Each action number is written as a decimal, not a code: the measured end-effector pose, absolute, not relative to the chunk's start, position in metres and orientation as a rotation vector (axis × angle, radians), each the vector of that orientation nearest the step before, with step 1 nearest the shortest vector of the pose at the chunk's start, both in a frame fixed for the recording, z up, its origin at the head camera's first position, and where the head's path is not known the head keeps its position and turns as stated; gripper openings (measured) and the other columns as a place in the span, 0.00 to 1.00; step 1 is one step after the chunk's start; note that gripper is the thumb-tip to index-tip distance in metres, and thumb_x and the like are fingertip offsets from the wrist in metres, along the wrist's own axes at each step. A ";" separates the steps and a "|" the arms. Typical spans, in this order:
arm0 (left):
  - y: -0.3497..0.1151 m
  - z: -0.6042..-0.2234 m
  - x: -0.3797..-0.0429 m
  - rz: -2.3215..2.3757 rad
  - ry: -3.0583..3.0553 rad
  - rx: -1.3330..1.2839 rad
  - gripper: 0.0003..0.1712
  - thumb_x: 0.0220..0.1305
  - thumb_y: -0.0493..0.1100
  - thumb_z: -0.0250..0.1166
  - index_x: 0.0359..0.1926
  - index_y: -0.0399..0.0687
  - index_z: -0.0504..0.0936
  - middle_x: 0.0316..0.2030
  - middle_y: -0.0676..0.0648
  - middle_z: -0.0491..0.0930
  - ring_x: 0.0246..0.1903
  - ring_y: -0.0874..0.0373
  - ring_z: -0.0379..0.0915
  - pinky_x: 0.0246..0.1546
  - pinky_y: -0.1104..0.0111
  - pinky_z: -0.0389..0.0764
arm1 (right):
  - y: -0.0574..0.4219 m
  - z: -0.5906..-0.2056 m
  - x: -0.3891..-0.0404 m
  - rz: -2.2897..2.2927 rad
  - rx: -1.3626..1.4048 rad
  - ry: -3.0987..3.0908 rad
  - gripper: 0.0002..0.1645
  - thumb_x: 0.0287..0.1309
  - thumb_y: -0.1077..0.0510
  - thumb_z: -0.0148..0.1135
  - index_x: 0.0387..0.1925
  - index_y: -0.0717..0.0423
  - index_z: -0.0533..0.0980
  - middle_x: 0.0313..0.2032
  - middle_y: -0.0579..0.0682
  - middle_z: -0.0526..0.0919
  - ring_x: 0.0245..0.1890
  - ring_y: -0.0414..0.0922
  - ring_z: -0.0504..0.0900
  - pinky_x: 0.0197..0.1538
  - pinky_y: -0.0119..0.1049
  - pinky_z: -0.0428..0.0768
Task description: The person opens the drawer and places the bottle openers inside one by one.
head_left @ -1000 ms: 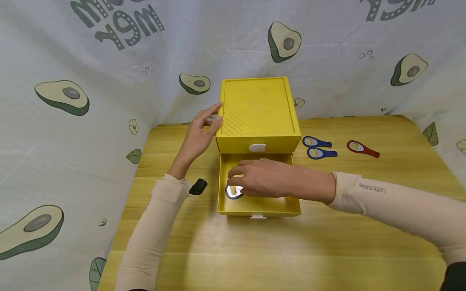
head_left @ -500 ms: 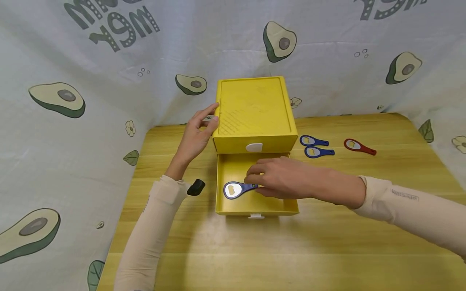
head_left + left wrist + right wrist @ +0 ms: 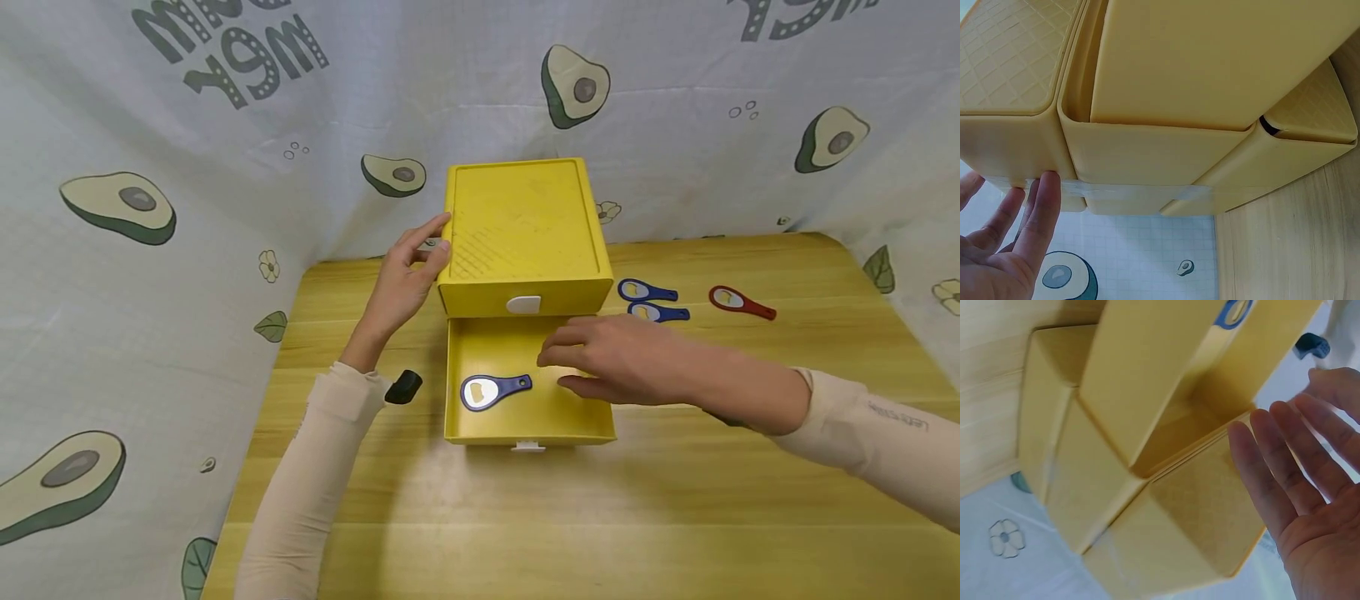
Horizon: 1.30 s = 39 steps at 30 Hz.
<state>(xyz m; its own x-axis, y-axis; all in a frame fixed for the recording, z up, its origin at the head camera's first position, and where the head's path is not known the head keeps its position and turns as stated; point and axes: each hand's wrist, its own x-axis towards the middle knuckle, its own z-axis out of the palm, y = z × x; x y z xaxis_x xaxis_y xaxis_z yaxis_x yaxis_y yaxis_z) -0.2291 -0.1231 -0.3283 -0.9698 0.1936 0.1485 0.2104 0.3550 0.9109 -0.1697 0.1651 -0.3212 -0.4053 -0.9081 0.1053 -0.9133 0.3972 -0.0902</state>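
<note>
A yellow drawer unit (image 3: 525,225) stands on the table, its middle drawer (image 3: 480,342) pulled out toward me. In that drawer lies a blue bottle opener (image 3: 491,390) with a white centre, handle pointing right. My left hand (image 3: 397,287) touches the left side of the unit near the top; in the left wrist view its fingers (image 3: 1046,219) are extended along the top section. My right hand (image 3: 630,358) hovers over the drawer's right side, apart from the opener, holding nothing. The right wrist view shows its fingers (image 3: 1272,450) straight and spread.
Two blue bottle openers (image 3: 648,291) lie on the table right of the unit, the nearer partly behind my right hand. Farther right is a red bottle opener (image 3: 742,302). A curtain (image 3: 480,75) printed with avocados hangs behind the wooden table (image 3: 525,517).
My right hand has let go of the blue bottle opener in the drawer and moved right, its fingers spreading. The left hand stays at the unit's side.
</note>
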 end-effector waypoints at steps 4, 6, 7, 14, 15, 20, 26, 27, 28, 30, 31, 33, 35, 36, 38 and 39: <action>-0.123 -0.333 -0.233 -1.739 -2.571 -0.389 0.27 0.77 0.42 0.52 0.74 0.47 0.66 0.64 0.37 0.69 0.56 0.40 0.74 0.44 0.65 0.77 | 0.180 -0.323 -0.172 0.218 1.650 -2.600 0.18 0.57 0.57 0.72 0.49 0.49 0.82 0.47 0.44 0.86 0.47 0.45 0.84 0.42 0.42 0.84; -0.125 -0.340 -0.238 -1.750 -2.560 -0.387 0.27 0.77 0.43 0.52 0.74 0.49 0.66 0.64 0.37 0.69 0.55 0.41 0.74 0.47 0.59 0.79 | 0.186 -0.324 -0.174 0.231 1.640 -2.578 0.18 0.55 0.58 0.73 0.48 0.50 0.83 0.46 0.44 0.86 0.47 0.45 0.84 0.43 0.42 0.84; -0.126 -0.344 -0.241 -1.757 -2.554 -0.384 0.27 0.77 0.43 0.53 0.74 0.51 0.66 0.64 0.38 0.69 0.55 0.42 0.74 0.48 0.55 0.79 | 0.189 -0.324 -0.175 0.238 1.639 -2.566 0.18 0.54 0.59 0.74 0.48 0.51 0.83 0.45 0.44 0.86 0.47 0.45 0.84 0.43 0.42 0.84; -0.131 -0.360 -0.251 -1.742 -2.541 -0.398 0.27 0.76 0.50 0.54 0.73 0.61 0.68 0.63 0.44 0.70 0.53 0.48 0.75 0.46 0.59 0.80 | 0.208 -0.326 -0.180 0.271 1.577 -2.546 0.17 0.49 0.59 0.77 0.43 0.53 0.84 0.42 0.44 0.87 0.44 0.44 0.85 0.41 0.40 0.84; -0.131 -0.360 -0.251 -1.739 -2.541 -0.401 0.27 0.76 0.51 0.54 0.73 0.62 0.68 0.63 0.44 0.70 0.53 0.48 0.75 0.45 0.61 0.79 | 0.211 -0.326 -0.181 0.271 1.570 -2.552 0.17 0.49 0.59 0.77 0.43 0.53 0.84 0.42 0.44 0.87 0.44 0.43 0.85 0.41 0.40 0.84; -0.131 -0.360 -0.249 -1.732 -2.543 -0.404 0.26 0.76 0.52 0.54 0.73 0.64 0.69 0.63 0.44 0.70 0.54 0.47 0.74 0.46 0.61 0.80 | 0.225 -0.328 -0.189 0.274 1.522 -2.595 0.15 0.49 0.59 0.76 0.41 0.51 0.83 0.41 0.44 0.86 0.39 0.41 0.84 0.38 0.38 0.84; -0.129 -0.355 -0.245 -1.733 -2.558 -0.386 0.27 0.77 0.49 0.54 0.74 0.60 0.67 0.64 0.43 0.69 0.54 0.46 0.74 0.44 0.63 0.78 | 0.242 -0.333 -0.204 0.275 1.425 -2.680 0.13 0.52 0.61 0.74 0.41 0.51 0.83 0.41 0.46 0.86 0.33 0.40 0.83 0.36 0.39 0.82; -0.128 -0.351 -0.242 -1.732 -2.564 -0.382 0.27 0.77 0.47 0.53 0.74 0.58 0.67 0.64 0.42 0.69 0.54 0.46 0.74 0.44 0.65 0.78 | 0.244 -0.334 -0.206 0.278 1.407 -2.694 0.13 0.53 0.61 0.74 0.42 0.51 0.84 0.42 0.47 0.86 0.34 0.40 0.84 0.36 0.39 0.83; -0.127 -0.347 -0.240 -1.733 -2.570 -0.378 0.27 0.77 0.46 0.53 0.74 0.55 0.66 0.65 0.41 0.69 0.55 0.45 0.74 0.44 0.66 0.77 | 0.245 -0.335 -0.208 0.287 1.400 -2.700 0.13 0.53 0.61 0.74 0.42 0.51 0.84 0.42 0.48 0.86 0.34 0.41 0.84 0.37 0.40 0.83; -0.124 -0.339 -0.235 -1.734 -2.579 -0.372 0.28 0.77 0.44 0.52 0.75 0.51 0.66 0.65 0.39 0.68 0.55 0.42 0.73 0.44 0.67 0.77 | 0.248 -0.337 -0.211 0.291 1.386 -2.724 0.14 0.54 0.61 0.73 0.43 0.52 0.84 0.43 0.50 0.87 0.34 0.42 0.85 0.38 0.42 0.84; -0.123 -0.335 -0.232 -1.732 -2.584 -0.371 0.28 0.77 0.43 0.52 0.75 0.49 0.65 0.65 0.38 0.68 0.55 0.41 0.73 0.44 0.67 0.77 | 0.250 -0.337 -0.213 0.292 1.381 -2.741 0.14 0.54 0.61 0.73 0.44 0.53 0.84 0.44 0.51 0.87 0.34 0.43 0.86 0.38 0.42 0.84; -0.121 -0.330 -0.228 -1.727 -2.591 -0.367 0.28 0.77 0.42 0.52 0.74 0.46 0.65 0.65 0.37 0.68 0.56 0.40 0.72 0.45 0.65 0.77 | 0.252 -0.339 -0.217 0.284 1.366 -2.772 0.15 0.55 0.60 0.72 0.46 0.54 0.83 0.46 0.53 0.87 0.34 0.44 0.86 0.40 0.44 0.84; -0.121 -0.331 -0.229 -1.731 -2.590 -0.360 0.28 0.77 0.42 0.52 0.74 0.46 0.65 0.65 0.37 0.68 0.56 0.39 0.72 0.46 0.60 0.78 | 0.256 -0.341 -0.223 0.290 1.345 -2.817 0.15 0.57 0.60 0.72 0.47 0.56 0.83 0.46 0.54 0.87 0.35 0.45 0.86 0.41 0.45 0.85; -0.122 -0.333 -0.231 -1.731 -2.589 -0.358 0.28 0.77 0.42 0.52 0.74 0.46 0.65 0.65 0.37 0.68 0.56 0.40 0.72 0.47 0.58 0.78 | 0.258 -0.342 -0.226 0.289 1.330 -2.843 0.16 0.57 0.59 0.72 0.47 0.56 0.83 0.47 0.54 0.87 0.35 0.45 0.86 0.41 0.46 0.85; -0.124 -0.341 -0.236 -1.735 -2.581 -0.361 0.28 0.77 0.43 0.52 0.75 0.48 0.65 0.66 0.38 0.68 0.56 0.40 0.72 0.47 0.55 0.78 | 0.263 -0.346 -0.232 0.298 1.301 -2.892 0.16 0.57 0.59 0.72 0.48 0.57 0.82 0.46 0.54 0.87 0.37 0.46 0.87 0.43 0.46 0.85; -0.125 -0.345 -0.239 -1.736 -2.579 -0.364 0.28 0.77 0.43 0.52 0.75 0.49 0.65 0.66 0.38 0.68 0.56 0.40 0.72 0.47 0.56 0.79 | 0.265 -0.349 -0.235 0.306 1.294 -2.906 0.16 0.57 0.59 0.72 0.47 0.58 0.82 0.45 0.53 0.87 0.38 0.47 0.87 0.43 0.46 0.85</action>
<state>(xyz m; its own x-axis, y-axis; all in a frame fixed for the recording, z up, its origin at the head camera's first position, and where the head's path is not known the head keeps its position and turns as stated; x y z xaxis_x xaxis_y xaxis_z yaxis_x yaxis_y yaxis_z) -0.2392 -0.1249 -0.3448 -0.9729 0.1851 0.1386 0.1981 0.3578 0.9125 -0.2346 0.2655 -0.3487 -0.6707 -0.7412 0.0280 -0.7307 0.6538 -0.1963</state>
